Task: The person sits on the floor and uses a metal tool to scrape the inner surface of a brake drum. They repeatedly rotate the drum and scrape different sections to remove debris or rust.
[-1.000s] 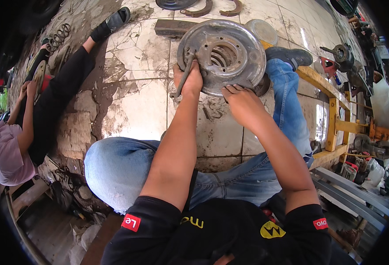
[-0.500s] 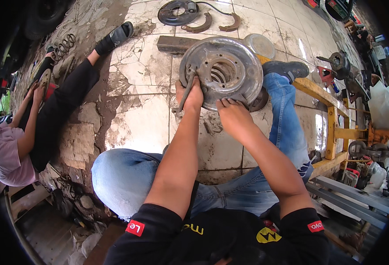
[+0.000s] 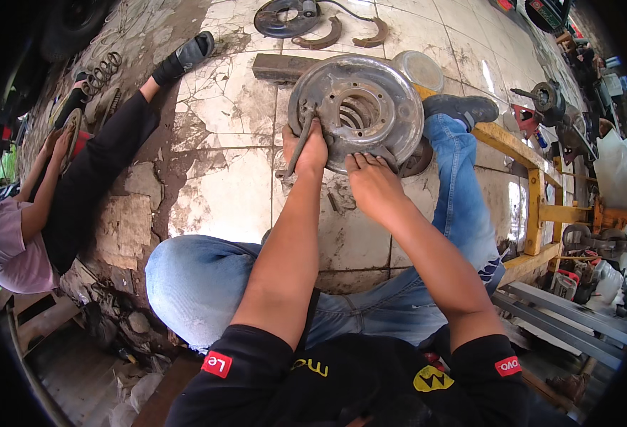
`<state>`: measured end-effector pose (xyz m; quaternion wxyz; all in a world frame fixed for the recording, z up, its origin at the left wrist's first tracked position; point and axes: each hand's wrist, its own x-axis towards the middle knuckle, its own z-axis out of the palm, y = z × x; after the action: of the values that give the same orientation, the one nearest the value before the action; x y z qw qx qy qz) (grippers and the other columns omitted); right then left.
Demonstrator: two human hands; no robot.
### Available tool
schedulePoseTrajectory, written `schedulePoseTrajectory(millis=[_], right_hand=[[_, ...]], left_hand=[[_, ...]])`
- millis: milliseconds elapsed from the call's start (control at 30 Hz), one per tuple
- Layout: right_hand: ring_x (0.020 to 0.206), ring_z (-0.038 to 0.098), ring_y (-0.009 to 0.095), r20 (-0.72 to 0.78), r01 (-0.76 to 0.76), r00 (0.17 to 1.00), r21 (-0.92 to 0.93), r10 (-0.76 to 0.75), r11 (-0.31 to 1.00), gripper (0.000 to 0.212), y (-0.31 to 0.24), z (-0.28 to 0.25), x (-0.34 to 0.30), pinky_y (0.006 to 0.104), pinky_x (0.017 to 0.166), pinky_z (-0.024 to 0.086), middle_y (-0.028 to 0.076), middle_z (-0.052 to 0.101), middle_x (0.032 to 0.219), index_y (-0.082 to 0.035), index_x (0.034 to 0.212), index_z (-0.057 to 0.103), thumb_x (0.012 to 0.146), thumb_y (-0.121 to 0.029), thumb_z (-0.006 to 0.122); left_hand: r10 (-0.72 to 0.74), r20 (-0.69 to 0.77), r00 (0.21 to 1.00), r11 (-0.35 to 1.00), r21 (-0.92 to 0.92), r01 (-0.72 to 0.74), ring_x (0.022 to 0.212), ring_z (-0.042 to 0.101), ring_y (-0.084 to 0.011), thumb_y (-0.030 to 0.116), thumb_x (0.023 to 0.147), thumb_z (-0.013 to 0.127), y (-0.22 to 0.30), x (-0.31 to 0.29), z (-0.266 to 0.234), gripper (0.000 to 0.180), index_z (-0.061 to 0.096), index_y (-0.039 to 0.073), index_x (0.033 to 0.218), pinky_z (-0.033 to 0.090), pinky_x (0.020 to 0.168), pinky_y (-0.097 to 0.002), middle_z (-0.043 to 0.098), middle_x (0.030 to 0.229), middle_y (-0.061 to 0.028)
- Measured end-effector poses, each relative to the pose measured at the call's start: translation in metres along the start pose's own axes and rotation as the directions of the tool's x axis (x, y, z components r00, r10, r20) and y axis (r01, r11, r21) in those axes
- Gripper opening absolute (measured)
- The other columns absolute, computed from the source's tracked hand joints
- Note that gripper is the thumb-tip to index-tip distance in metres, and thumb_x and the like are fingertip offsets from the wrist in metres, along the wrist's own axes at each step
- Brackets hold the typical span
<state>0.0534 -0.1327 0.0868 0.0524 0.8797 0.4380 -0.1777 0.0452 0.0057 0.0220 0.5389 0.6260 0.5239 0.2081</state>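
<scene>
A round, worn metal brake backing plate (image 3: pixel 404 92) is tilted in front of me, with a large centre hole ringed by small bolt holes. My left hand (image 3: pixel 309 151) is closed on its lower left edge, next to a dark cable or hose (image 3: pixel 298 147) that runs down from the plate. At the lower rim, the fingers of my right hand (image 3: pixel 374 181) lie over the front edge, beside a dark part on the plate. My right thumb is hidden. Through the centre hole, coils of a spring (image 3: pixel 352 119) show behind the plate.
Behind the plate lie a wooden block (image 3: pixel 278 67), a round lid (image 3: pixel 423 70), another backing plate (image 3: pixel 279 20) and two curved brake shoes (image 3: pixel 370 34). A yellow metal frame (image 3: pixel 534 213) stands to the right. Another person (image 3: pixel 22 242) sits at the left, holding a round part.
The fingers of my right hand have shifted very slightly left along the plate's lower rim. My left hand keeps its grip.
</scene>
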Motion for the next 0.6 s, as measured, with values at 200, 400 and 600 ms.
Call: schedulePoseTrajectory(millis=[200,400,600], right_hand=[[0.132,0.048,0.034,-0.137,0.07,0.988,0.027,-0.066,0.997,0.054,0.005,0.008,-0.012,0.0429,0.112,0.035,0.024,0.05,0.14,0.006,0.137,0.045,0.084,0.005,0.047],[0.129,0.05,0.034,-0.23,0.134,0.965,0.034,-0.122,0.99,0.041,0.007,0.013,-0.02,0.0448,0.109,0.037,0.023,0.054,0.136,0.007,0.13,0.052,0.09,-0.005,0.046],[0.128,0.051,0.034,-0.186,0.085,0.979,0.024,-0.079,0.996,0.041,0.003,0.018,-0.012,0.0456,0.109,0.037,0.023,0.054,0.136,0.007,0.13,0.052,0.091,-0.006,0.045]], left_hand=[[-0.024,0.027,0.999,0.998,-0.061,0.025,0.104,0.063,-0.0348,0.035,0.08,0.07,-0.001,0.001,0.001,0.05,0.063,0.001,0.116,0.046,0.094,-0.0406,0.067,0.111,-0.0208],[-0.053,0.016,0.998,0.996,-0.07,0.054,0.104,0.063,-0.0333,0.034,0.08,0.072,-0.002,0.001,0.0,0.049,0.063,0.002,0.116,0.046,0.094,-0.0397,0.067,0.111,-0.02],[-0.034,-0.004,0.999,0.999,-0.034,0.034,0.104,0.064,-0.0345,0.035,0.08,0.072,0.002,-0.003,0.0,0.05,0.062,0.001,0.115,0.046,0.094,-0.04,0.068,0.109,-0.0206]])
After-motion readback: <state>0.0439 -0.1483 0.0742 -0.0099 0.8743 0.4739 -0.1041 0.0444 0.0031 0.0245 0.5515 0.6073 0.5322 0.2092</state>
